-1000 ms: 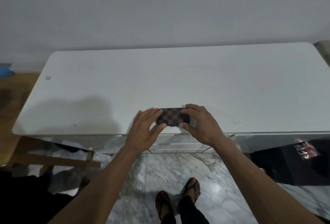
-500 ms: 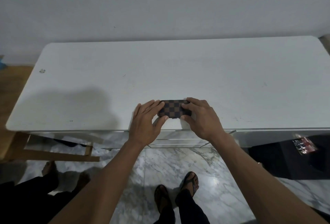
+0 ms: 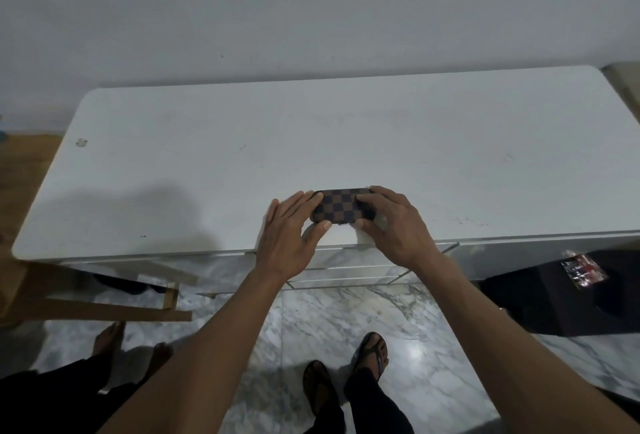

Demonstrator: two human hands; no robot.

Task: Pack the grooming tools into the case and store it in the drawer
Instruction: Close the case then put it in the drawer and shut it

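Observation:
A small closed case point(image 3: 341, 206) with a brown and black checked pattern lies on the white table top point(image 3: 207, 163), close to its front edge. My left hand point(image 3: 289, 236) holds the case's left end, thumb at the near side and fingers over the top. My right hand point(image 3: 391, 222) grips its right end the same way. No grooming tools show outside the case. Below the front edge, the white drawer fronts point(image 3: 346, 272) look shut.
A wooden frame point(image 3: 114, 309) leans under the table's left side. A black unit point(image 3: 568, 298) with a red packet point(image 3: 583, 267) stands at the right. Another person's bare feet point(image 3: 110, 343) are on the marble floor at lower left. The wall is right behind the table.
Both hands stay on the case at the same spot. My head has shifted slightly, so the table sits a little lower and more to the right in view than half a second ago.

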